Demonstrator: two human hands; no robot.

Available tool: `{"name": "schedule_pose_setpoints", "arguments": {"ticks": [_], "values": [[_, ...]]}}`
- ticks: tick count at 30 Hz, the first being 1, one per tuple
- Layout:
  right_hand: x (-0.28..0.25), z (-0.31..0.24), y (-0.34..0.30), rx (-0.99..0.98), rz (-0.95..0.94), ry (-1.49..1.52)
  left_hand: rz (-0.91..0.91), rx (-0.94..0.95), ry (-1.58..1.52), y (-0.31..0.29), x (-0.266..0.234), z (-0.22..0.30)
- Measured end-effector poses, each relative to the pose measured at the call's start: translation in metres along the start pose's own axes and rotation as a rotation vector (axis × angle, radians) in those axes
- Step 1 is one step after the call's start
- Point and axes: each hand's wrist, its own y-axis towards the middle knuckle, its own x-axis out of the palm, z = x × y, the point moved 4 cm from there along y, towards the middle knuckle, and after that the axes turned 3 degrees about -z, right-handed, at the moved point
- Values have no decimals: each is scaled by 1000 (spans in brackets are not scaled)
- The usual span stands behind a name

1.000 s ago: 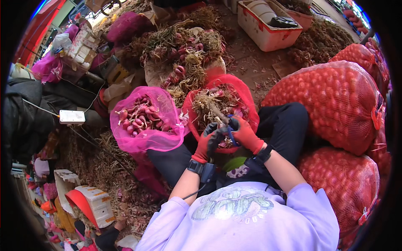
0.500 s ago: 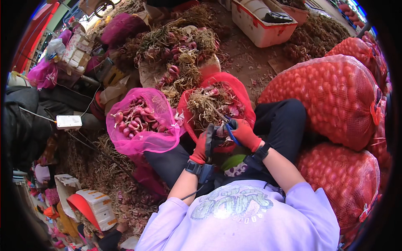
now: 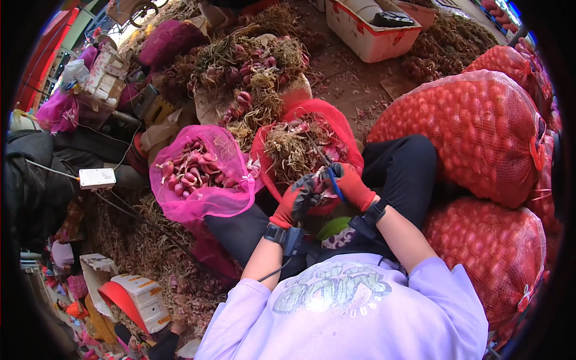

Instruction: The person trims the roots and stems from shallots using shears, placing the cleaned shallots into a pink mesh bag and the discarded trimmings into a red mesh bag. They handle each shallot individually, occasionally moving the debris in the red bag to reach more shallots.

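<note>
Both my hands wear red gloves with dark palms and meet over the near edge of a red mesh bag (image 3: pixel 349 127). The bag is filled with dry shallot tops and skins. My right hand (image 3: pixel 355 188) is closed round blue-handled scissors (image 3: pixel 335 185), whose blades point up and away toward the bag. Close beside them, my left hand (image 3: pixel 293 201) is curled with its fingertips on a shallot (image 3: pixel 319 178), which the glove partly hides. Left of that bag, a pink mesh bag (image 3: pixel 170 209) lies open with trimmed shallots (image 3: pixel 193 174) inside.
Bunched shallots with dried stalks (image 3: pixel 258 66) lie on a support ahead. Large full red net sacks (image 3: pixel 456 132) crowd my right side. A white foam box (image 3: pixel 372 39) stands at the far right. A small white box with cables (image 3: pixel 97 177) sits at left, beside a dark-clothed person.
My left hand has turned slightly and its fingers have shifted near the scissors. The right hand still grips them. The whole view has shifted a little.
</note>
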Motion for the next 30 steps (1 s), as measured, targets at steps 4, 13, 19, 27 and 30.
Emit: {"name": "schedule_pose_setpoints", "arguments": {"ticks": [4,13,19,27,30], "values": [[-18,-29,-6,54,118,-102,-58,45,-1,-3,15,13],[9,-42,-14,240,-177,363,88,28,241,2,-9,-4],[2,-26,-20,147,-23,143,106,223,92,0,-3,5],[1,-40,-21,-75,20,-385,45,76,130,1,-12,-3],[7,-49,-22,-86,-14,-461,52,83,115,-2,-11,-2]]}}
